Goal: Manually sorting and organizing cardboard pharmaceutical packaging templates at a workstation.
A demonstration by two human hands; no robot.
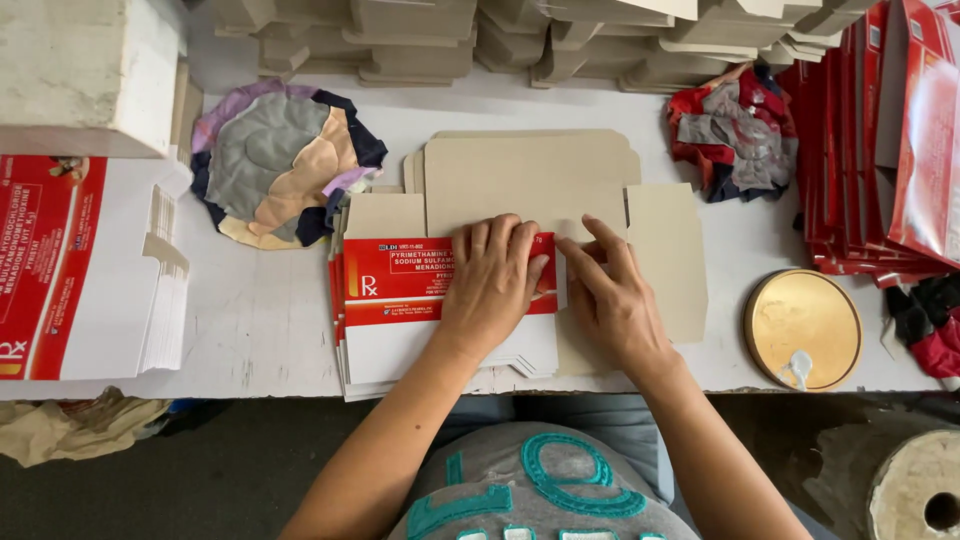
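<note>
left hand: lies flat on the top red and white carton, palm down. Its fingers are straight and close together. They press, they do not pinch.

right hand: sits just beside the left hand, at its 3 o'clock. Its fingers are a little apart, and the tips touch the right end of the carton where a small flap shows. I cannot tell if they pinch the flap or only push it.

top carton: flat on a stack of flat cartons, in the middle of the desk, close to the near edge. Its long side runs from 9 o'clock to 3 o'clock.

which way: the flap end lies at 9 o'clock from the right fingertips, touching them. The right hand is nearer to that end. The left hand covers the right half of the carton.

around it: plain brown card sheets at 12 o'clock, partly under the stack. A round gold lid with white paste at 3 o'clock, well apart. A patchwork cloth pad at 10 o'clock.
</note>
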